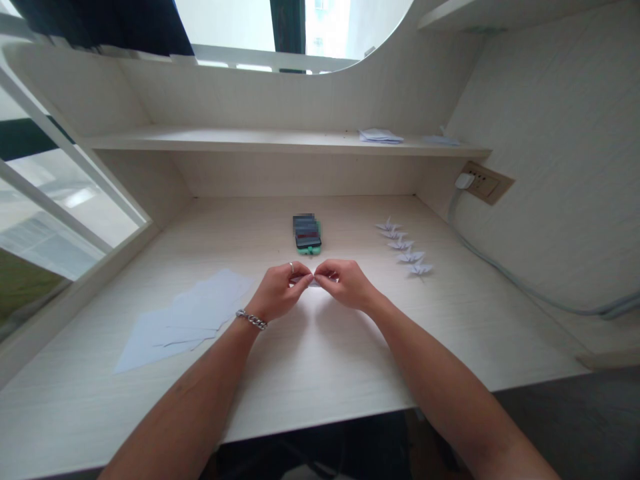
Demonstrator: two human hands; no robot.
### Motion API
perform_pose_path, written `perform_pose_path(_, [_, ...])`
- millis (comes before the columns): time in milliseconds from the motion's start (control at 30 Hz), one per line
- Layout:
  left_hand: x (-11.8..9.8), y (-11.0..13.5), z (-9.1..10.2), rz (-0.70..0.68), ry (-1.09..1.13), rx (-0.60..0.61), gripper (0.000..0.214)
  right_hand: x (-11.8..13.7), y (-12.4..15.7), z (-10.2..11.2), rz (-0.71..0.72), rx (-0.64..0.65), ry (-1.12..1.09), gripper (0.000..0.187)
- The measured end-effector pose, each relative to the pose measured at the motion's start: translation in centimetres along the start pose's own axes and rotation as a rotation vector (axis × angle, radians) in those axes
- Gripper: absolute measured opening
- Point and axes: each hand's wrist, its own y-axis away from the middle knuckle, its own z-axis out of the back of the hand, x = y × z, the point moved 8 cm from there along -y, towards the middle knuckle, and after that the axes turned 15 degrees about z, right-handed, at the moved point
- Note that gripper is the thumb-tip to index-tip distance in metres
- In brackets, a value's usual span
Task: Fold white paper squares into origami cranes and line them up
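Note:
Both hands meet at the middle of the pale wooden desk [320,360]. My left hand [278,291], with a ring and a chain bracelet, pinches one end of a small folded piece of white paper [307,280]. My right hand [344,283] pinches the other end. The paper is mostly hidden by the fingers. Just beyond the hands lies a phone [307,234] in a green case.
Several flat white paper sheets [187,320] lie spread to the left. A row of several folded paper cranes [406,249] stands to the right. More folded paper [380,136] rests on the shelf above. A wall socket [483,181] with a plug and cable is on the right wall.

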Motion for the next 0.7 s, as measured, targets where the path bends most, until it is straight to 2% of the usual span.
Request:
perform_pose_path(100, [0.2, -0.1, 0.0, 0.002, -0.035, 0.023, 0.017, -0.2, 0.0, -0.1, -0.016, 0.032, 0.021, 0.013])
perform_pose_path(400, [1.5, -0.8, 0.2, 0.064, 0.044, 0.082, 0.021, -0.7, 0.1, 0.3, -0.056, 0.099, 0.008, 0.015])
perform_pose_path(567, [1.9, -1.0, 1.7, 0.101, 0.069, 0.014, 0.022, -1.3, 0.1, 1.3, -0.081, 0.053, 0.057, 0.014])
perform_pose_path(700, [1.5, -0.8, 1.0, 0.085, 0.017, 0.042, 0.021, -0.9, 0.0, 0.6, -0.054, 0.024, -0.049, 0.013])
